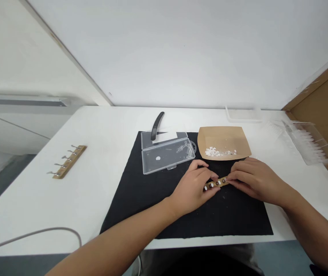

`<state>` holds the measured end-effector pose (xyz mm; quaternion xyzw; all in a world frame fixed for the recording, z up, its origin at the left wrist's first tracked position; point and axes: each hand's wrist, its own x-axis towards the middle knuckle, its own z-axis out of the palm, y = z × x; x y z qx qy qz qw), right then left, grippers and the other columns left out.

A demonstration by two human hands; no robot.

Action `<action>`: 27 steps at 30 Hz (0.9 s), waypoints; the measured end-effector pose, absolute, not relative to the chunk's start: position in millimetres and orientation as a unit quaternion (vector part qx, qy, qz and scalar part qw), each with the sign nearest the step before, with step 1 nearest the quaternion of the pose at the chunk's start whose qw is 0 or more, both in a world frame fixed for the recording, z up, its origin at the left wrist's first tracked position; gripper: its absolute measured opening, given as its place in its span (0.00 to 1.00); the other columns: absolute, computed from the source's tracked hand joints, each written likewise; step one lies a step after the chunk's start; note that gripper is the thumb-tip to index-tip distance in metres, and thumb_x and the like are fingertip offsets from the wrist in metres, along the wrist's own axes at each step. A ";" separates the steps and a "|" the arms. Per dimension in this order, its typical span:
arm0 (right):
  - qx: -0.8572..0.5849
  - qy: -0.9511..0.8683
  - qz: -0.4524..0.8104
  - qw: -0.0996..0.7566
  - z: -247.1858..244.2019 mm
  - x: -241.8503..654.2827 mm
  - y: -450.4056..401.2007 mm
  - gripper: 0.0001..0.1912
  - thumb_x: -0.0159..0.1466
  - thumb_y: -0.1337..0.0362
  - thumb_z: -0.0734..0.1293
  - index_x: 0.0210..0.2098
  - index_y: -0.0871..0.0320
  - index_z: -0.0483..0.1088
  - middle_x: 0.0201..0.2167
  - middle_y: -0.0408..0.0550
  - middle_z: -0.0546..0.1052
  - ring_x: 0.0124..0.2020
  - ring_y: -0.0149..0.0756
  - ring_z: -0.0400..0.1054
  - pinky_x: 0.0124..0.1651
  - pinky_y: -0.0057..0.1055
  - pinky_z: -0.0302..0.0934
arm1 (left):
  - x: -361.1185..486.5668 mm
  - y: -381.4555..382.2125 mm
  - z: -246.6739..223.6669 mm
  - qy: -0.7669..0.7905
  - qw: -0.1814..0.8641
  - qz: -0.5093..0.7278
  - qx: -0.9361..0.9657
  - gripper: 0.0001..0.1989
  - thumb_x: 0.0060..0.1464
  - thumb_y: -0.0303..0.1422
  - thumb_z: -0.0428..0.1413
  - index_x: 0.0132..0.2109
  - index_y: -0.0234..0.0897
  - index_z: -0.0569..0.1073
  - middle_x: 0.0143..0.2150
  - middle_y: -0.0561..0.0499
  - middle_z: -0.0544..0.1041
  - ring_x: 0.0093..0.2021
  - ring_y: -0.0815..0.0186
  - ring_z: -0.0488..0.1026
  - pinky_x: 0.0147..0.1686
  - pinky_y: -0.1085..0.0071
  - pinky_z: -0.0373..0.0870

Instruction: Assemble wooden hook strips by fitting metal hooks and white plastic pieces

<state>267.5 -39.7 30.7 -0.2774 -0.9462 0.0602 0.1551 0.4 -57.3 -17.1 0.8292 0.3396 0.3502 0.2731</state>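
A narrow brown strip (214,184) with dark round spots and small white pieces on it lies over the black mat (141,207). My left hand (194,186) grips the strip's left part between thumb and fingers. At its right end, the fingertips of my right hand (251,178) are pinched together; whatever they hold is too small to make out. Behind my hands, a brown paper tray (224,137) contains small white pieces. An open clear plastic case (164,157) beside it holds clear slivers and one white piece.
A dark curved tool (156,125) rests on the case's lid. Far left is a wooden strip with metal clips (69,161). Clear packs of white pieces (310,143) and a clear tray (243,115) are at the right. A grey cable (51,229) crosses the front left.
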 end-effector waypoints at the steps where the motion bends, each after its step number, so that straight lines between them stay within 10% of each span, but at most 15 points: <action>1: -0.277 -0.947 0.058 0.154 31.0 267.5 -39.6 0.06 0.75 0.63 0.66 0.46 0.55 0.76 0.39 0.47 0.80 0.37 0.37 0.72 0.41 0.35 0.59 | 0.4 -57.5 -17.2 0.341 0.275 0.349 0.828 0.10 0.60 0.32 0.67 0.47 0.38 0.77 0.42 0.47 0.83 0.54 0.52 0.72 0.58 0.50 0.74; 27: -0.270 -0.953 0.031 0.135 39.3 266.9 -44.4 0.07 0.75 0.65 0.66 0.48 0.53 0.77 0.37 0.45 0.77 0.35 0.36 0.65 0.39 0.37 0.54 | 0.9 -59.6 -14.9 0.347 0.281 0.359 0.820 0.11 0.59 0.28 0.68 0.47 0.39 0.76 0.42 0.49 0.83 0.53 0.51 0.69 0.53 0.53 0.76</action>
